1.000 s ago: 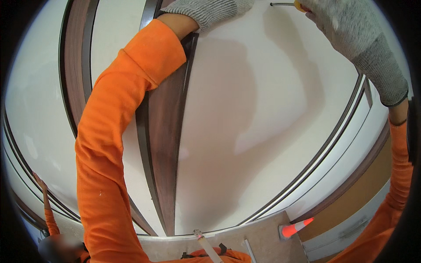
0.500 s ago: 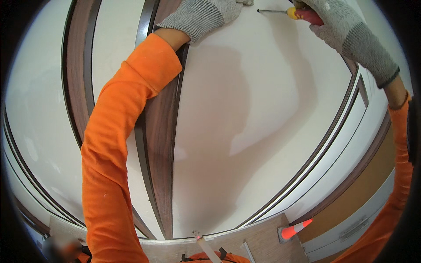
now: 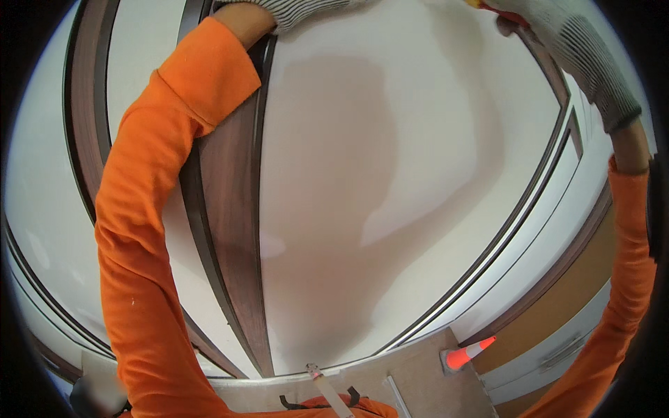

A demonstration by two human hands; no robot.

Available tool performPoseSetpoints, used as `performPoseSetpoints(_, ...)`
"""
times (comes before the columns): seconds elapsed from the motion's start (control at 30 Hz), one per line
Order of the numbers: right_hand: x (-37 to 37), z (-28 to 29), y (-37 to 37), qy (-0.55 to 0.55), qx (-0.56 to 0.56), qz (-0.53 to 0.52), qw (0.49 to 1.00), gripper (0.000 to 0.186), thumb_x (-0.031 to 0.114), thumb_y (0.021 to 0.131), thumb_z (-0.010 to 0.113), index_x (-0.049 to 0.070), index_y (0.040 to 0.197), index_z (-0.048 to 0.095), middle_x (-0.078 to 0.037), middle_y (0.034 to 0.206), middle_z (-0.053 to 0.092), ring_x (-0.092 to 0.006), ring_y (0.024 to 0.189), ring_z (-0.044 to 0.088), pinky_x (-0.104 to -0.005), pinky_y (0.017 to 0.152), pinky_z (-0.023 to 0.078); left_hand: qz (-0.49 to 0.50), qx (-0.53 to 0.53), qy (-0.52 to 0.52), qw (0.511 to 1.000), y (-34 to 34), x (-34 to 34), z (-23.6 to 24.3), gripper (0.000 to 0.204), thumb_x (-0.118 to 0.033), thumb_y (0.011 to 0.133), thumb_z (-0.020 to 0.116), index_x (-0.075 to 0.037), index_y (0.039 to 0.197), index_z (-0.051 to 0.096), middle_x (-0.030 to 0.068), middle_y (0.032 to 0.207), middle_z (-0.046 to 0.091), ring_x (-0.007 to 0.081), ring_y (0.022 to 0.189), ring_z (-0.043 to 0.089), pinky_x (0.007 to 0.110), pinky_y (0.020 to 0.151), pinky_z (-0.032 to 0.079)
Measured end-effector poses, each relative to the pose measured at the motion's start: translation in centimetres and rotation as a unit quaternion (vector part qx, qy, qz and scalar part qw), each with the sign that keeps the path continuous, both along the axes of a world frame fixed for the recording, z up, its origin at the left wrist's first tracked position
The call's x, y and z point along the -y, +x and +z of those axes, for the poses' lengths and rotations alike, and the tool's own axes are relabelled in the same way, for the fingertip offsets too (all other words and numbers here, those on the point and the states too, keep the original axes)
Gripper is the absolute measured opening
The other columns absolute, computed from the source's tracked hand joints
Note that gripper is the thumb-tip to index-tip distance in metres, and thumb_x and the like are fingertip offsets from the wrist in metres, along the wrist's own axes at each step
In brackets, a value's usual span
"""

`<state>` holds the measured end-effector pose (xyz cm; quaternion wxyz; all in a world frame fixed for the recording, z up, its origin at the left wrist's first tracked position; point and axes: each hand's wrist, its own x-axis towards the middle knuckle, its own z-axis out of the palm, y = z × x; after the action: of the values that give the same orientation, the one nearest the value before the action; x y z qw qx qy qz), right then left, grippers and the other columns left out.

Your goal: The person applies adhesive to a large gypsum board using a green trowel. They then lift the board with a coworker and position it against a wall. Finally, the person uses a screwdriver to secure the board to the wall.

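My right hand, in a grey knitted glove, is closed around the red and yellow handle of a screwdriver at the upper right. The shaft lies beyond the top edge of the view. My left hand wears the same kind of glove at the top edge; only its cuff and a strip of the back show, and its fingers are out of sight. Both arms are raised in orange sleeves. Before them stands a large cream panel, with my shadow on it. A dark brown wooden strip runs beside it, under the left forearm.
More cream panel and another brown strip lie at the left. Below, an orange and white traffic cone stands on the floor. A pale stick-shaped thing rises at the bottom middle. A blurred dark shape sits at the lower left.
Both hands have moved up, and the left arm also to the left. The screwdriver's shaft and tip and my left fingers have gone out of the top of the view.
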<state>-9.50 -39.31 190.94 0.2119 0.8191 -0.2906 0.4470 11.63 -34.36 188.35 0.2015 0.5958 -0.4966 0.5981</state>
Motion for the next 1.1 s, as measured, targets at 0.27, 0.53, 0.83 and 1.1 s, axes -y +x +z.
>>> performPoseSetpoints(0.27,-1.4,1.2,-0.5,-0.207,-0.085,-0.045,0.974,0.045,0.042,0.088,0.078,0.001,0.107,0.076,-0.016,0.094,0.077,-0.0245,0.091,0.073,-0.0389,0.084,0.056,0.01,0.042,0.09,0.995,0.9,1.2,2.1,0.043,-0.047,0.103,0.051,-0.013,0.117,0.074,0.0175,0.111,0.075,0.0358,0.108,0.071,0.05,0.098,0.053)
performPoseSetpoints(0.53,-2.9,-1.7,-0.4,-0.291,-0.178,-0.082,0.936,0.016,0.016,0.093,0.074,0.005,0.097,0.064,-0.011,0.086,0.07,-0.0249,0.087,0.072,-0.0405,0.078,0.058,0.002,0.046,0.093,0.995,0.9,0.7,2.0,0.046,-0.048,0.107,0.046,-0.01,0.113,0.072,0.0185,0.112,0.074,0.0349,0.109,0.071,0.05,0.098,0.053)
performPoseSetpoints(0.83,0.2,0.1,-0.8,-0.473,-0.235,-0.092,0.844,0.02,0.022,0.09,0.077,0.01,0.105,0.071,-0.007,0.089,0.073,-0.0231,0.083,0.075,-0.0395,0.074,0.06,-0.016,0.04,0.015,0.999,1.9,-0.7,1.5,0.041,-0.037,0.109,0.044,-0.012,0.127,0.072,0.0126,0.128,0.072,0.0306,0.12,0.068,0.045,0.109,0.051)
performPoseSetpoints(1.1,-0.7,0.9,-0.4,-0.201,-0.14,-0.062,0.968,0.028,0.028,0.095,0.073,0.009,0.114,0.072,-0.01,0.097,0.075,-0.0228,0.088,0.075,-0.0382,0.077,0.061,0.012,0.007,0.121,0.993,-0.2,1.5,3.2,0.047,-0.049,0.104,0.053,-0.013,0.129,0.072,0.0151,0.128,0.073,0.0314,0.119,0.068,0.047,0.109,0.05)
